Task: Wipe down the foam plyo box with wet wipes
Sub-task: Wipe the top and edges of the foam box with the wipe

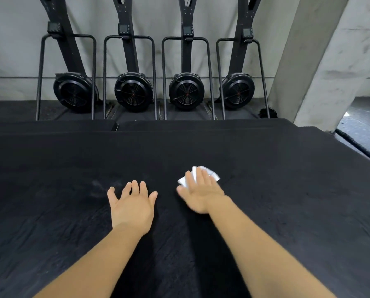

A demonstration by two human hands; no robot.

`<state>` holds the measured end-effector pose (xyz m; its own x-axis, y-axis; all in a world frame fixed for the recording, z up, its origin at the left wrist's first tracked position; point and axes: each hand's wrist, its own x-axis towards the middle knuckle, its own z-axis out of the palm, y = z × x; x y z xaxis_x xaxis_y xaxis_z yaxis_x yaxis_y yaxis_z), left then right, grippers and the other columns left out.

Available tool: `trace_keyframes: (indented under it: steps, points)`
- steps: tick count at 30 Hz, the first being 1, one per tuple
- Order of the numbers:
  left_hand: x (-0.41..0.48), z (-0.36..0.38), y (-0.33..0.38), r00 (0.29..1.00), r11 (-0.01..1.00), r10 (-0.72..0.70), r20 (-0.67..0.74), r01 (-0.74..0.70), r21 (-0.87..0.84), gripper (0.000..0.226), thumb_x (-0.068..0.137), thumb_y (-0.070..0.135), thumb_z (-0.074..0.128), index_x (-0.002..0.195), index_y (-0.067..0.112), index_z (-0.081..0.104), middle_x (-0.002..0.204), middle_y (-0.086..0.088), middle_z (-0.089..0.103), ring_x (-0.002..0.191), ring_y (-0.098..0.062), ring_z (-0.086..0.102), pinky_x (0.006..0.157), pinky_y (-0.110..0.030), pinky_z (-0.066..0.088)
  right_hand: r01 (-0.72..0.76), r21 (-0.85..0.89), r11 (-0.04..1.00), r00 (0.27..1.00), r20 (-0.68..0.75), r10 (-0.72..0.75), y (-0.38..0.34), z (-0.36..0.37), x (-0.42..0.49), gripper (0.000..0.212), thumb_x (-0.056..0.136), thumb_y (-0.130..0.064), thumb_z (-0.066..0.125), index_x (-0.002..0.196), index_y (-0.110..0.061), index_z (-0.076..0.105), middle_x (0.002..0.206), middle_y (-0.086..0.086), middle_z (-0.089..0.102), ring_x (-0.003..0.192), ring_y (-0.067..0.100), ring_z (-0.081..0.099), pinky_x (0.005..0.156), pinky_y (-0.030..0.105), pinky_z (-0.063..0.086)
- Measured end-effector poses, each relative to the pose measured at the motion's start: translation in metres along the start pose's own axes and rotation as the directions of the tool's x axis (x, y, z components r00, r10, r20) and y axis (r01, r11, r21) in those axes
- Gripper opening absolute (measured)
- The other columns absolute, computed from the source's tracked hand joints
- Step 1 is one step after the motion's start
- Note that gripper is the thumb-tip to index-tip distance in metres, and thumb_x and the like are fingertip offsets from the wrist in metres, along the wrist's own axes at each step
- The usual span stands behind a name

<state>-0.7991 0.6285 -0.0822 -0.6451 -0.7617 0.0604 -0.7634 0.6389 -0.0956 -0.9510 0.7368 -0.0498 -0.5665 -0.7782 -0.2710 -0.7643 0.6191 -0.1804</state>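
On top of the foam plyo box point(266, 211), seen from the head camera, both hands lie flat and apart near the box's middle. The left hand point(132, 208) rests palm down on the black surface, fingers straight and spread, holding nothing. The right hand point(201, 194) presses a crumpled white wet wipe point(210, 172) against the box with straight fingers; the wipe pokes out past the fingertips, toward the box's far edge.

Wiping looks to be under way on the top face. Faint pale streaks show on the box just beyond the left hand, and I cannot tell which parts are already clean. Wide stretches toward the box's left, right and far edges probably remain, and its sides are out of sight.

Room for strokes is generous: nothing else lies on the box. Its far edge meets other black pads point(50, 124), with four fan machines point(133, 91) standing beyond the box against the wall. Its right edge drops to the floor point(365, 121) near a concrete column point(321, 61).
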Motion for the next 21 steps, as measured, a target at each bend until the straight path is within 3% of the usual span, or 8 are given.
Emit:
trace_keyframes:
  steps: [4,6,11,15,21]
  points:
    - [-0.004,-0.002,-0.005,1.0,0.999,0.03,-0.003,-0.03,-0.032,0.047,0.102,0.033,0.023,0.148,0.025,0.024,0.157,0.004,0.021,0.147,-0.015,0.013,0.112,-0.058,0.002,0.14,-0.041,0.989,0.988,0.068,-0.137,-0.046,0.032,-0.038,0.071,0.1,-0.058,0.011,0.155,-0.021,-0.014,0.159,0.006,-0.028,0.145,0.022,-0.03,0.119,0.041,-0.015]
    - [-0.005,-0.003,-0.006,0.999,0.999,0.04,0.015,-0.039,-0.024,0.051,0.099,0.033,0.033,0.149,0.025,0.023,0.159,0.003,0.017,0.148,-0.015,0.01,0.111,-0.059,0.003,0.186,-0.062,0.981,0.98,0.086,-0.18,-0.058,0.04,-0.05,0.068,0.101,-0.056,0.009,0.154,-0.021,-0.016,0.158,0.006,-0.031,0.144,0.02,-0.033,0.118,0.04,-0.017]
    - [-0.004,-0.002,-0.008,0.999,0.999,0.043,0.018,-0.042,-0.02,0.053,0.101,0.034,0.03,0.152,0.025,0.018,0.161,0.003,0.011,0.148,-0.015,0.009,0.112,-0.059,0.003,0.244,-0.013,0.97,0.964,0.113,-0.241,-0.046,0.03,-0.051,0.062,0.103,-0.053,0.008,0.155,-0.027,-0.011,0.16,-0.001,-0.028,0.144,0.012,-0.03,0.117,0.032,-0.018]
    - [-0.001,0.002,-0.007,1.0,0.995,-0.011,-0.008,0.01,-0.098,0.052,0.104,0.036,0.009,0.154,0.025,0.013,0.161,0.007,0.014,0.148,-0.012,0.012,0.114,-0.056,-0.001,0.172,0.018,0.985,0.983,0.065,-0.173,-0.014,0.015,-0.031,0.058,0.104,-0.049,0.01,0.156,-0.028,-0.006,0.162,-0.002,-0.022,0.147,0.011,-0.024,0.119,0.032,-0.014]
    - [0.001,0.006,-0.007,1.0,0.995,-0.021,-0.015,0.019,-0.095,0.053,0.103,0.038,0.007,0.154,0.025,0.015,0.161,0.006,0.015,0.148,-0.012,0.013,0.114,-0.056,-0.003,-0.052,0.079,0.996,0.999,0.0,0.052,0.05,-0.014,-0.002,0.055,0.104,-0.045,0.015,0.156,-0.026,0.007,0.164,-0.003,-0.007,0.15,0.018,-0.007,0.121,0.038,0.002]
